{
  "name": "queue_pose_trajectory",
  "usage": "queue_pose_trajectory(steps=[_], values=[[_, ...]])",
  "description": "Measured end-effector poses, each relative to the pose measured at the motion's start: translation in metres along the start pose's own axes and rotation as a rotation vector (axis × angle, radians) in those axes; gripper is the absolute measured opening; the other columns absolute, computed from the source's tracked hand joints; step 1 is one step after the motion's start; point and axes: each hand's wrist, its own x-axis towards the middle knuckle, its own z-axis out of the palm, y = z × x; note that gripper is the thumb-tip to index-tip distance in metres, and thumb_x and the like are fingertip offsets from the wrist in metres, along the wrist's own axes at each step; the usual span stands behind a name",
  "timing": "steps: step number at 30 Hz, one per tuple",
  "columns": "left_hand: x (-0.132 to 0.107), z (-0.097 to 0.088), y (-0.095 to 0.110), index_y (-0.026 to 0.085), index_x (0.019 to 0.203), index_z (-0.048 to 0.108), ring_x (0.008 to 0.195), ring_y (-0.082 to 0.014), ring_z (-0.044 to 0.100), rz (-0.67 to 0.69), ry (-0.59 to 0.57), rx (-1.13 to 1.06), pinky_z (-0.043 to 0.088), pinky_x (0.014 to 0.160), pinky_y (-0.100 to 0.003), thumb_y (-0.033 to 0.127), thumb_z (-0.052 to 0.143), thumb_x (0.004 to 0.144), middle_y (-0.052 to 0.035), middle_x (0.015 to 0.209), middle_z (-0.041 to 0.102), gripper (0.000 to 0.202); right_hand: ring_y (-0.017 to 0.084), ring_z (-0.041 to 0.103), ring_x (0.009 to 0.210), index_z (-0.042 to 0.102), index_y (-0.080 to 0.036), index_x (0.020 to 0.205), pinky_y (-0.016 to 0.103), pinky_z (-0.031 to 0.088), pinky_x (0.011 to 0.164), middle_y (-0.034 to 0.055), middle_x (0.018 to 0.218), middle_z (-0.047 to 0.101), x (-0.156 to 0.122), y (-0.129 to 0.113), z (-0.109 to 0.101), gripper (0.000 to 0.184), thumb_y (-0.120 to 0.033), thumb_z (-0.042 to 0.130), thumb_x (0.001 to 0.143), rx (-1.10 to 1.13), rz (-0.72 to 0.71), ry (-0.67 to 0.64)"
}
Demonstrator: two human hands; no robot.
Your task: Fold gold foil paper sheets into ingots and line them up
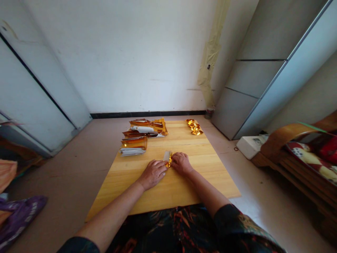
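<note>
left hand (153, 174), right hand (181, 164): narrow, fingertips pressing on folded gold-foil paper (169, 160) | paper lies between both hands on wooden board (184, 186) | gold-foil stacks (134, 143) ahead left | small folded gold pieces (194, 127) ahead right

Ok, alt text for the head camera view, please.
The left hand and right hand press on a gold foil and white paper strip on a pale wooden board; stacked gold-and-white packets and small gold foil pieces lie beyond.

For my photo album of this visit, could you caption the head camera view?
Head-camera view: left hand and right hand press gold foil on a wooden board, beside stacked gold foil packets.
</note>
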Motion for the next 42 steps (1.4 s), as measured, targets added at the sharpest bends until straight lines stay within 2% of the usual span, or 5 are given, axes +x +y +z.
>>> queue_pose_trajectory(steps=[7, 21, 25, 38, 42], values=[[0.0, 0.0, 0.001, 0.027, 0.112, 0.06, 0.114, -0.022, 0.051, -0.005, -0.007, 0.024, 0.039, 0.097, -0.043, 0.023, 0.05, 0.087, -0.0026, 0.128, 0.058, 0.027, 0.02, 0.047, 0.104, 0.062, -0.018, 0.096, 0.035, 0.03, 0.092, 0.0079, 0.11, 0.06, 0.0, -0.009, 0.002, 0.018, -0.028, 0.047, 0.091, -0.148, -0.007, -0.008], [0.003, -0.001, 0.003, 0.025, 0.11, 0.059, 0.114, -0.0222, 0.051, -0.07, -0.022, -0.047, 0.038, 0.099, -0.043, 0.024, 0.052, 0.084, -0.0028, 0.125, 0.059, 0.026, 0.021, 0.047, 0.104, 0.061, -0.019, 0.097, 0.034, 0.034, 0.087, 0.0083, 0.111, 0.059, 0.008, -0.006, 0.0, 0.021, -0.031, 0.045, 0.091, -0.226, -0.007, -0.097], [0.001, 0.0, 0.003, 0.023, 0.117, 0.054, 0.114, -0.0213, 0.051, -0.103, 0.003, -0.08, 0.037, 0.101, -0.042, 0.024, 0.053, 0.082, -0.005, 0.122, 0.061, 0.035, 0.022, 0.047, 0.104, 0.061, -0.019, 0.098, 0.035, 0.035, 0.086, 0.0088, 0.111, 0.059, 0.009, -0.008, -0.002, 0.024, -0.032, 0.042, 0.093, -0.24, 0.004, -0.113], [-0.001, 0.0, 0.003, 0.026, 0.13, 0.046, 0.117, -0.0217, 0.048, -0.067, -0.012, -0.063, 0.034, 0.103, -0.042, 0.026, 0.055, 0.081, -0.0046, 0.129, 0.056, 0.05, 0.022, 0.046, 0.105, 0.061, -0.02, 0.1, 0.036, 0.036, 0.087, 0.0097, 0.111, 0.058, 0.011, -0.01, -0.003, 0.026, -0.032, 0.039, 0.094, -0.27, 0.023, -0.155], [-0.002, 0.002, 0.001, 0.028, 0.13, 0.048, 0.119, -0.0226, 0.047, -0.037, -0.013, -0.03, 0.034, 0.103, -0.043, 0.027, 0.054, 0.082, -0.0043, 0.131, 0.055, 0.049, 0.023, 0.047, 0.104, 0.062, -0.02, 0.099, 0.037, 0.036, 0.087, 0.0092, 0.111, 0.058, 0.011, -0.01, -0.001, 0.024, -0.031, 0.042, 0.093, -0.264, 0.019, -0.142]])
